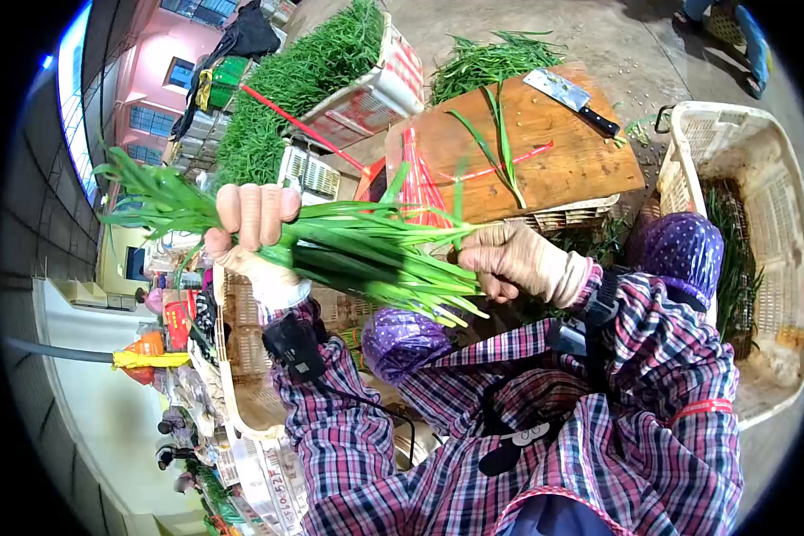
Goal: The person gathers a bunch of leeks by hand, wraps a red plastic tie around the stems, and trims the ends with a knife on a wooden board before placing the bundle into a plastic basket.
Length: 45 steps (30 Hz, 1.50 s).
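My gloved left hand (255,223) is wrapped round a bunch of long, flat green stalks (366,255) that look like garlic chives. Their leafy tips stick out to the left and the paler cut ends point right. My gloved right hand (518,259) has its fingers closed at the upper pale ends of the bunch, pinching a stalk there. Beyond the hands lies a wooden board (581,161), with a few loose stalks (505,143), red-striped ties (420,183) and a cleaver (558,89) with a black handle.
A white crate (366,107) heaped with greens stands at the far left. Another pile of greens (491,58) lies behind the board. To the right is a crate (777,259) with some stalks inside; another crate (241,393) stands at my left. A person's leg (752,54) shows at the top right.
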{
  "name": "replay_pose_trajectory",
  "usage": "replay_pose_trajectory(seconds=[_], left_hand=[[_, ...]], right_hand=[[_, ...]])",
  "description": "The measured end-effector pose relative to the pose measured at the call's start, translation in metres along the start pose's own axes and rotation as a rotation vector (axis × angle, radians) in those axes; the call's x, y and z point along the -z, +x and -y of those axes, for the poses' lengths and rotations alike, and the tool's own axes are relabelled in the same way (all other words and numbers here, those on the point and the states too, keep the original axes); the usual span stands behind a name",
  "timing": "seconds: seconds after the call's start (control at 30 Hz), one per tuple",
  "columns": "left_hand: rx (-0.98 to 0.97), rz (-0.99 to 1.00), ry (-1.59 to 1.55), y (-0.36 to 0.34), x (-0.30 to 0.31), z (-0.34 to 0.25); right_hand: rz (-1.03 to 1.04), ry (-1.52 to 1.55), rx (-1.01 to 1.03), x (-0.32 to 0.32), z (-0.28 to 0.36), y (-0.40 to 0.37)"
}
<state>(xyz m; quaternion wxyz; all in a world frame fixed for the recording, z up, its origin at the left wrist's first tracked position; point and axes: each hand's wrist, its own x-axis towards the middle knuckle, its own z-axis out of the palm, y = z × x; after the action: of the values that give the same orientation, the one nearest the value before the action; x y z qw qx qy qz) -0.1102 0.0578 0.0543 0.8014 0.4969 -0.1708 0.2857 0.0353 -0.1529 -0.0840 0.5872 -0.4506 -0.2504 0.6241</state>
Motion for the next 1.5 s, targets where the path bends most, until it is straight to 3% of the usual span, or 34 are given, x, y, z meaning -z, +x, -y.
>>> replay_pose_trajectory(seconds=[0.17, 0.23, 0.37, 0.4, 0.43, 0.5, 0.53, 0.57, 0.63, 0.7, 0.8, 0.87, 0.93, 1.0, 1.1, 1.17, 1.23, 1.37, 1.5], left_hand=[[-0.011, -0.05, -0.078, -0.003, 0.005, 0.001], [-0.012, -0.073, -0.163, -0.009, 0.014, -0.006], [-0.052, -0.104, -0.174, -0.017, 0.024, -0.01], [-0.055, -0.126, -0.163, -0.018, 0.025, -0.011], [-0.055, -0.133, -0.212, -0.018, 0.026, -0.009], [-0.046, -0.16, -0.209, -0.013, 0.03, -0.01], [-0.026, -0.122, -0.34, -0.01, 0.032, -0.009], [-0.029, -0.123, -0.339, -0.009, 0.033, -0.008], [-0.093, -0.453, -0.251, -0.002, 0.02, -0.004], [-0.082, -0.556, -0.115, -0.004, 0.038, -0.007], [-0.18, -0.712, 0.158, -0.002, 0.043, 0.003], [-0.119, -0.739, -0.051, -0.003, 0.055, 0.004], [-0.123, -0.801, 0.057, -0.004, 0.061, 0.008], [-0.123, -0.792, 0.041, -0.005, 0.068, 0.01], [-0.092, -0.957, -0.125, -0.004, 0.068, 0.013], [-0.047, -1.074, 0.092, -0.001, 0.049, 0.022], [-0.025, -1.036, 0.163, -0.006, 0.058, 0.026], [-0.102, -1.119, -0.148, -0.011, 0.077, 0.032], [-0.103, -1.095, -0.057, -0.011, 0.057, 0.043]], right_hand=[[0.16, 0.177, 0.188, 0.026, -0.02, 0.002], [0.179, 0.062, 0.176, 0.044, -0.018, -0.014], [0.147, -0.32, -0.068, 0.08, -0.019, -0.036], [0.134, -0.5, -0.139, 0.087, -0.02, -0.039], [0.136, -1.018, -0.116, 0.093, -0.013, -0.041], [0.109, -1.763, -0.087, 0.099, -0.012, -0.046], [0.103, -1.811, -0.232, 0.094, -0.004, -0.047], [0.105, -1.814, -0.231, 0.093, -0.003, -0.049], [-0.013, -1.488, 0.007, 0.087, -0.001, -0.053], [-0.033, -1.394, 0.018, 0.079, -0.003, -0.052], [-0.078, -0.734, 0.25, 0.079, -0.035, -0.04], [-0.116, -0.509, 0.251, 0.075, -0.048, -0.034], [-0.154, -0.338, 0.257, 0.07, -0.058, -0.029], [-0.174, -0.287, 0.22, 0.067, -0.063, -0.027], [-0.182, -0.204, 0.186, 0.064, -0.069, -0.025], [-0.127, 0.189, 0.223, 0.051, -0.064, -0.025], [-0.117, 0.305, 0.19, 0.04, -0.056, -0.025], [-0.113, 0.283, 0.227, 0.014, -0.04, -0.021], [-0.144, 0.175, 0.48, -0.012, -0.031, -0.007]])
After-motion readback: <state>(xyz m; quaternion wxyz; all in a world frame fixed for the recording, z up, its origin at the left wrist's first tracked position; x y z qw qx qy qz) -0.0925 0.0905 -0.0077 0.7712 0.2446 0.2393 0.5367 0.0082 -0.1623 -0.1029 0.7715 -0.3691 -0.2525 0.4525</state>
